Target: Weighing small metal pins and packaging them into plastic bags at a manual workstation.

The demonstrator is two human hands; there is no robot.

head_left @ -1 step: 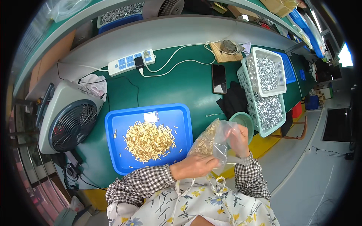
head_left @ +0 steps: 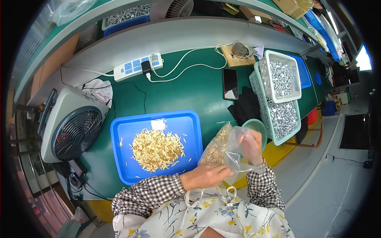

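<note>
A clear plastic bag (head_left: 216, 150) partly filled with small brass-coloured pins leans over the table to the right of a blue tray (head_left: 118, 158). My left hand (head_left: 206, 175) is closed on the bag's near edge, fingers pinched on the film. At the bag's upper right, my right hand (head_left: 253, 146) grips the loose film, its fingers partly seen through the plastic. In the tray lies a heap of similar brass pins (head_left: 156, 150), with a few scattered around it and a small clear packet (head_left: 159, 124) at the far side.
A green bowl (head_left: 260, 127) stands behind my right hand. Stacked baskets (head_left: 298, 96) of silvery metal parts are at the right. A phone (head_left: 230, 84) and black cloth (head_left: 246, 106) lie nearby. A fan (head_left: 75, 127) stands left; a power strip (head_left: 133, 68) with cables lies at the back.
</note>
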